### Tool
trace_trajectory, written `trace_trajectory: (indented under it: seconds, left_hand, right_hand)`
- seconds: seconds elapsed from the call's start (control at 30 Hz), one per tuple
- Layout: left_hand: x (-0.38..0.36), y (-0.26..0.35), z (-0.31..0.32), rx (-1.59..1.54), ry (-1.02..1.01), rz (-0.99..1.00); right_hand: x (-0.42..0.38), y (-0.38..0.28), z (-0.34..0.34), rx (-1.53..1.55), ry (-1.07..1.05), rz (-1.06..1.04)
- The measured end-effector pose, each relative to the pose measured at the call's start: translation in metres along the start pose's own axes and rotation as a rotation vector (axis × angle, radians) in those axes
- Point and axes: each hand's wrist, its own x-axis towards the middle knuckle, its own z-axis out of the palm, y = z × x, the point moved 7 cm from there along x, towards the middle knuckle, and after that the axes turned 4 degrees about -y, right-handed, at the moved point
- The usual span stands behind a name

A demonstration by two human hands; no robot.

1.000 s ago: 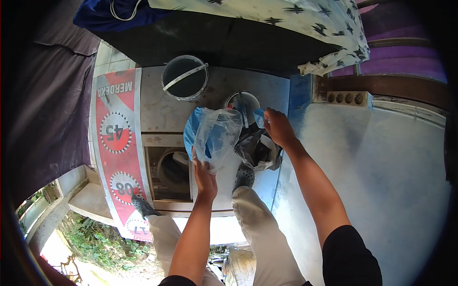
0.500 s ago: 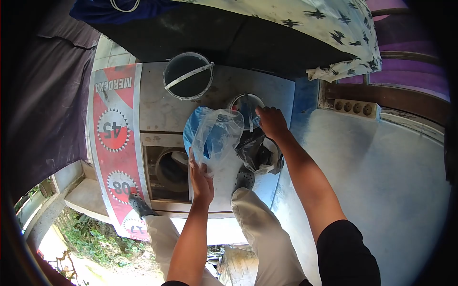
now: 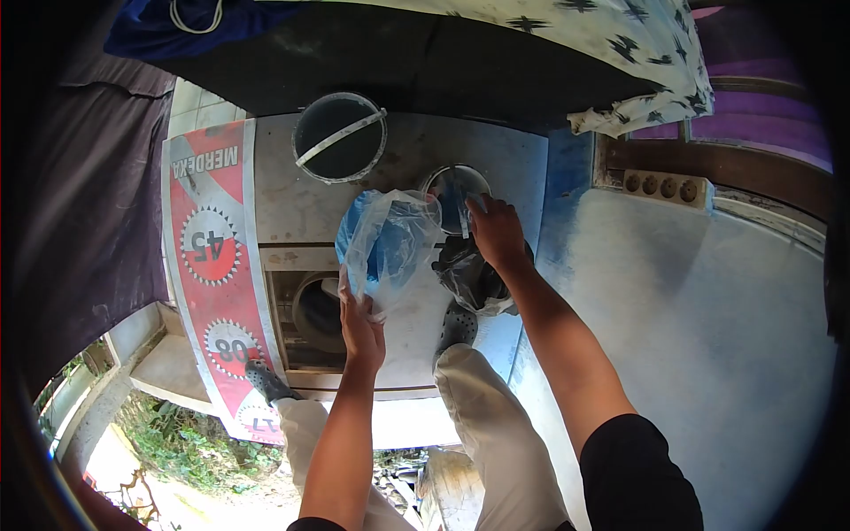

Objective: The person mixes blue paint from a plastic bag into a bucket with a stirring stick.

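Observation:
My left hand [image 3: 361,327] is closed on the lower edge of a clear plastic bag [image 3: 407,230] with blue plastic [image 3: 359,232] in or behind it. At the rim of a small container [image 3: 443,184], my right hand [image 3: 496,228] has its fingers closed; a thin grey strip or tool [image 3: 462,205] reaches from there across the opening, and whether the hand grips it is unclear. Just below, a black plastic bag [image 3: 474,274] lies near my right wrist. Above the clear bag stands a larger dark bucket [image 3: 332,159] with a pale handle across its top.
A red and white banner [image 3: 212,265] runs down the left side. Between it and the clear bag is a framed opening [image 3: 297,345]. My feet in grey clogs [image 3: 456,327] rest below. A power strip [image 3: 660,188] is at the right, near patterned cloth [image 3: 620,40].
My left hand and the clear bag have shifted slightly left. My right hand has moved slightly left and stays by the small container. The whole view has shifted a little.

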Motion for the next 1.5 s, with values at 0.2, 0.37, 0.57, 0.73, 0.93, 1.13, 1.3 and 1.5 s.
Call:
trace_trajectory:
  seconds: [0.2,0.37,0.57,0.73,0.93,1.13,1.3,1.5]
  left_hand:
    - [0.004,-0.006,-0.009,-0.025,0.029,-0.035]
    - [0.006,0.001,0.004,0.006,-0.004,-0.017]
    - [0.007,0.000,0.003,-0.031,-0.022,-0.015]
    - [0.007,0.002,0.001,-0.024,-0.024,-0.014]
    - [0.006,0.006,0.002,0.007,-0.010,-0.014]
    - [0.007,0.006,-0.002,-0.024,-0.010,-0.041]
    - [0.007,0.005,-0.002,0.013,0.012,-0.050]
    - [0.008,0.001,0.013,0.039,0.066,0.016]
  right_hand:
    - [-0.009,0.002,0.003,0.043,-0.106,0.081]
    - [-0.012,0.008,-0.001,0.187,-0.194,0.172]
    - [-0.013,0.018,-0.033,0.509,-0.005,0.249]
    - [-0.019,0.010,-0.076,0.529,0.203,0.189]
    - [-0.001,0.012,-0.030,0.532,0.146,0.230]
    - [0.013,0.014,-0.049,0.519,0.172,0.243]
    - [0.002,0.006,-0.085,0.548,0.230,0.203]
    - [-0.006,0.017,-0.053,0.597,0.243,0.139]
